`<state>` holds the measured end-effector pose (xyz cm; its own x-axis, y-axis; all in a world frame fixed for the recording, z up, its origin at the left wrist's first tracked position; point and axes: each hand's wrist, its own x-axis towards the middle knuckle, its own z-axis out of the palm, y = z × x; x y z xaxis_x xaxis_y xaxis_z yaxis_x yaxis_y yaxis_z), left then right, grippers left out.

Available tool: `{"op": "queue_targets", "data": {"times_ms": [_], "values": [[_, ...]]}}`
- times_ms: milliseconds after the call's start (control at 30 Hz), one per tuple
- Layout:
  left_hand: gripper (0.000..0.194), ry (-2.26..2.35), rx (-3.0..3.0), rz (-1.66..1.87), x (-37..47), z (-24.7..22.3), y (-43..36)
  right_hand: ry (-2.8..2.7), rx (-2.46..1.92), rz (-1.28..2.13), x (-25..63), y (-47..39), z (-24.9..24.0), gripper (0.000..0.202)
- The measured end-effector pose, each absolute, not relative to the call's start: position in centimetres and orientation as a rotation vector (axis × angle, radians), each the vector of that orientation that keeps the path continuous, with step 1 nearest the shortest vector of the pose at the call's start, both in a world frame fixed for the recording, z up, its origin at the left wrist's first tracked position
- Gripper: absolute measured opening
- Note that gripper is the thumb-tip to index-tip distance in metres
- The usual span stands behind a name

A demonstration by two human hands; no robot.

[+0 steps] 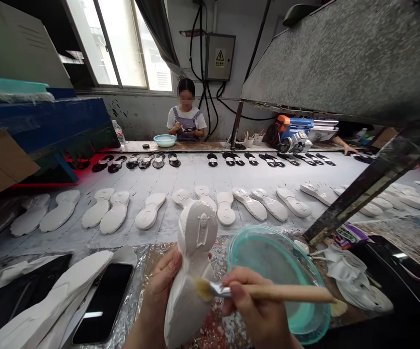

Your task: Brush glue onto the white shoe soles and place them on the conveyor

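A white shoe sole (184, 310) stands tilted upright in front of me, its heel end at the top with a raised emblem. My left hand (159, 291) is wrapped round its left edge. With closed fingers my right hand (256, 310) grips a brush (282, 292) by its wooden handle near the metal collar. The pale bristles touch the sole's face around its middle and look blurred. Just behind my right hand sits a teal bowl (318, 317) lined with clear plastic, holding cloudy whitish liquid.
White soles (114, 213) lie in a row on the conveyor belt (97, 252), with black sandal parts (212, 160) behind. A slanted metal post (358, 179) rises at right. Phone (104, 303) and stacked soles (60, 295) lie left. A co-worker (187, 114) sits across, handling a dark piece.
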<state>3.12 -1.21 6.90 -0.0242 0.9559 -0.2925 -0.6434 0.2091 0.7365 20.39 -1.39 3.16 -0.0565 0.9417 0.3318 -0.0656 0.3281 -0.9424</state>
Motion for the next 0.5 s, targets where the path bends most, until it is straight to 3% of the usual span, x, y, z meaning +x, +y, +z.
{"op": "queue_targets", "data": {"times_ms": [333, 500], "values": [[0.029, 0.893, 0.362, 1.326, 4.0, 6.4, -1.1, -1.612, -0.810, 0.579, 19.8, -0.4, 6.2, 0.009], [0.029, 0.804, 0.117, 1.321, 4.0, 7.2, 0.5, -1.611, -0.727, 0.449, 19.5, -1.3, 5.4, 0.025]]}}
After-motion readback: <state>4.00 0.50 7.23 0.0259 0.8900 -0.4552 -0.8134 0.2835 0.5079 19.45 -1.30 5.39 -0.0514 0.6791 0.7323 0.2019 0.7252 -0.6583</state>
